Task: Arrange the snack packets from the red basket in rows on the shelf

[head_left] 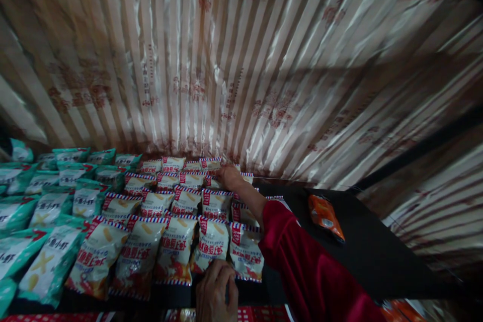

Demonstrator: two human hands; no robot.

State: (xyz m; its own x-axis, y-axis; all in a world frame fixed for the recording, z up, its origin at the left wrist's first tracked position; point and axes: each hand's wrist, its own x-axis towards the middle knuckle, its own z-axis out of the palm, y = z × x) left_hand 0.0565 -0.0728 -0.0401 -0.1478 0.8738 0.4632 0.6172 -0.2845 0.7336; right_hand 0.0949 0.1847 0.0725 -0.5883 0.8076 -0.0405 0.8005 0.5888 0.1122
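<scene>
White snack bags with red print and striped edges (172, 250) stand in rows on a black shelf (372, 241). My right hand (229, 178) reaches over them to the back row, its fingers on a bag there; the grip itself is too dim to make out. Down at the shelf's front edge is my left hand (218, 292), its fingers curled just below a front-row bag (212, 242). Whether anything is inside those fingers is hidden.
Green snack bags (56, 251) fill the shelf's left side. An orange packet (326, 217) lies to the right of my right arm. Behind the shelf hangs striped, wrinkled sheeting (211, 60). More orange packets (402, 310) show below at the lower right.
</scene>
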